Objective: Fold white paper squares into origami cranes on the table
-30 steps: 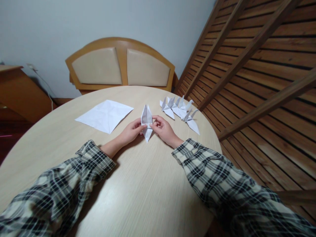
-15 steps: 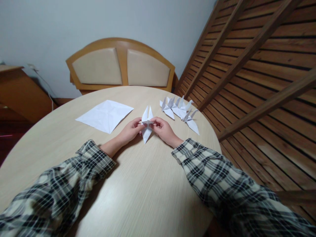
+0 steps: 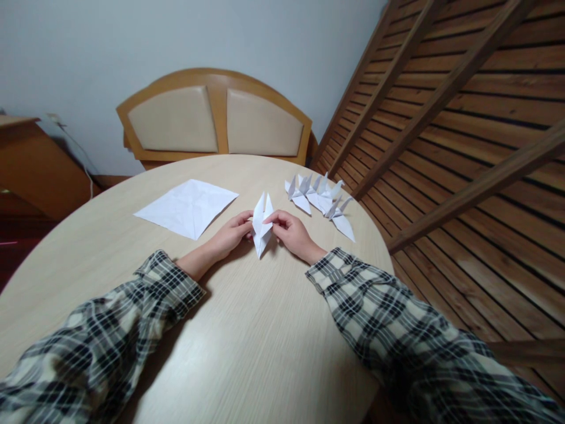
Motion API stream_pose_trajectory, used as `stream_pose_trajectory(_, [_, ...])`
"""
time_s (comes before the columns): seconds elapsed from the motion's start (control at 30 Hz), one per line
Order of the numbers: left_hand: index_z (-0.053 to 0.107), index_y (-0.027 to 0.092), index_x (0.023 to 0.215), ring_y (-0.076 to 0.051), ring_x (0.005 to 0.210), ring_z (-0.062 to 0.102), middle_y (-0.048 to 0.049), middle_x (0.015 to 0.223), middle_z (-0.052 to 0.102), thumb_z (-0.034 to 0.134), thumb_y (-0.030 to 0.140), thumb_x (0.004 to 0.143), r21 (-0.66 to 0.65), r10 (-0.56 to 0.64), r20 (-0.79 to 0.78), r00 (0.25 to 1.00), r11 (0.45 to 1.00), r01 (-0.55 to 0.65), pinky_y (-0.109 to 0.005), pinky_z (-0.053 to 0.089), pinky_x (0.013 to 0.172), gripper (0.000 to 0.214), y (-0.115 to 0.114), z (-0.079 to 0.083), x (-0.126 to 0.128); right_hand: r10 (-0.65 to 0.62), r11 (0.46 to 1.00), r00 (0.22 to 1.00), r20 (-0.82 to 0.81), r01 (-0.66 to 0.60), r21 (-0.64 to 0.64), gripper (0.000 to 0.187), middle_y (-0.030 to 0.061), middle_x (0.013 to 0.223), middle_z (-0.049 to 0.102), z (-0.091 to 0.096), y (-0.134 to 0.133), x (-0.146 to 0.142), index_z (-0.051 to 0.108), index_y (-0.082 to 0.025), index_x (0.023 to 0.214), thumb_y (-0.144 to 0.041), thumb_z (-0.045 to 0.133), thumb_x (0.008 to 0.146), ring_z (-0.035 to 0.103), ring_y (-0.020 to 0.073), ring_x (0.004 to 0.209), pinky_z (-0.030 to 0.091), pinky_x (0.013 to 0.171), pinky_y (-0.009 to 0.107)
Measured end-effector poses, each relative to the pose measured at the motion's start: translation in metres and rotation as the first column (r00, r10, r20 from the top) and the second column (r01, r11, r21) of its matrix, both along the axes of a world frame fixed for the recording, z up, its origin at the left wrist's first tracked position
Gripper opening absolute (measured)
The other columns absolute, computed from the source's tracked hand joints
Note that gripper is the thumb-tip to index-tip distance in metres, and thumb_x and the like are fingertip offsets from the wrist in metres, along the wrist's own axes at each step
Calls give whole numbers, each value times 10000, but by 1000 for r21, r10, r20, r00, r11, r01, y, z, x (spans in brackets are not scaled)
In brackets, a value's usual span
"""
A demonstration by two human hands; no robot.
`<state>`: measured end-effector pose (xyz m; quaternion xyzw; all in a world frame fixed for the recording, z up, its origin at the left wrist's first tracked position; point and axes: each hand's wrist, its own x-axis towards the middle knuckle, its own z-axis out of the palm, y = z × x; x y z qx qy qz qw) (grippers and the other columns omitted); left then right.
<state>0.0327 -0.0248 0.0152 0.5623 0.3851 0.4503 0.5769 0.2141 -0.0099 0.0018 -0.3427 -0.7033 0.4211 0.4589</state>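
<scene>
Between my hands is a partly folded white origami crane, with two narrow points directed away from me and one wider point toward me. My left hand pinches its left edge; some of those fingers are hidden behind the paper. On the other side, my right hand grips the right edge, thumb lying on the front face. To the left rests a creased square sheet of white paper. Several finished paper cranes stand grouped at the right of the table.
The round pale wooden table carries everything. Behind it stands a wooden headboard with cream panels, against a wall. A slatted wooden partition slants along the right side. A wooden cabinet is at the far left.
The crosswise flap in the middle of the folded paper now lies flat, leaving its front face smoother. My right thumb has shifted onto that face. Both hands stay in about the same place.
</scene>
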Motion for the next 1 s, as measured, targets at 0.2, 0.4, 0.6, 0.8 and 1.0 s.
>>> stream_pose_trajectory(0.2, [647,177,952,-131,620,472,-34,763,576,617,218,784,-17,-21,1,1000,1000,21,-282,352,567,175,-3,3,0,-5,998,1000,22,4,68,121,-13,720,557,0,2,1,616,-210,842,-157,510,818,482,129,632,384,579,257])
stream_pose_trajectory(0.4, [626,160,947,-117,631,489,-33,777,586,570,184,768,-71,-28,50,998,997,32,-259,379,575,189,2,1,1,-1,995,999,54,-4,102,127,-7,742,573,1,1,1,615,-202,828,-160,495,827,502,134,669,395,626,269])
stream_pose_trajectory(0.6, [585,169,846,-123,620,481,-21,710,550,572,341,827,-84,-46,91,995,995,54,-252,398,576,173,4,0,1,-9,989,997,77,-2,150,142,-8,762,602,0,2,1,621,-190,817,-137,490,824,517,126,687,397,663,271])
stream_pose_trajectory(0.8, [597,166,848,-122,626,450,-19,730,545,642,292,802,54,-39,-67,997,998,42,-257,373,580,142,-2,8,1,-37,976,990,135,7,216,163,1,794,631,1,1,1,644,-182,821,-125,492,829,534,123,698,406,673,273])
stream_pose_trajectory(1.0, [587,159,840,-136,638,437,-19,717,527,594,323,842,155,-47,-193,980,985,77,-274,374,596,165,2,3,-3,-44,966,988,151,4,260,220,20,807,597,9,-2,5,670,-183,796,-84,474,805,550,143,766,421,717,298])
